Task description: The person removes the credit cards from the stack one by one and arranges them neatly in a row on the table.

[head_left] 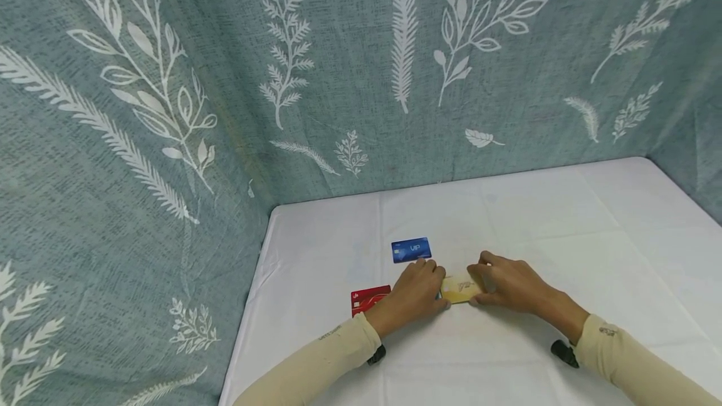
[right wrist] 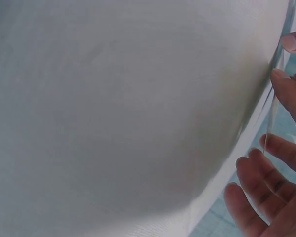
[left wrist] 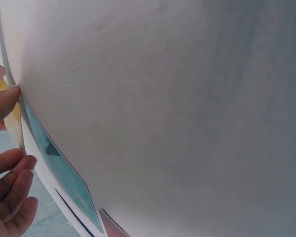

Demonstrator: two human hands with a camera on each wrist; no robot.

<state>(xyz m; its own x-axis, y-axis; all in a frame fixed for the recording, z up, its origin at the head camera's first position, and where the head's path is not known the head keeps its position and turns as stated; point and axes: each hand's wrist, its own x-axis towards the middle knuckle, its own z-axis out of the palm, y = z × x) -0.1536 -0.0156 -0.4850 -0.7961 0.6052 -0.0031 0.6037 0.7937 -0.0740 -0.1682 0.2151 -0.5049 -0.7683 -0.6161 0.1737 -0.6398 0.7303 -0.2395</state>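
A gold card (head_left: 458, 289) is between my two hands in the head view. My right hand (head_left: 510, 284) pinches its right end between thumb and fingertips. At the left end, my left hand (head_left: 417, 290) grips it, with thumb and fingers at opposite edges. In the left wrist view, a teal-blue card (left wrist: 59, 158) lies on the cloth close by the gold card. My left hand hides most of it in the head view. A red card (head_left: 368, 298) lies to the left, partly behind that hand. Just beyond its fingers is a blue VIP card (head_left: 411, 250).
A white cloth covers the table (head_left: 541, 224). Green-grey curtains (head_left: 350, 67) with white leaf prints stand behind it and along its left side. Small black items (head_left: 564, 353) show beneath both cuffs.
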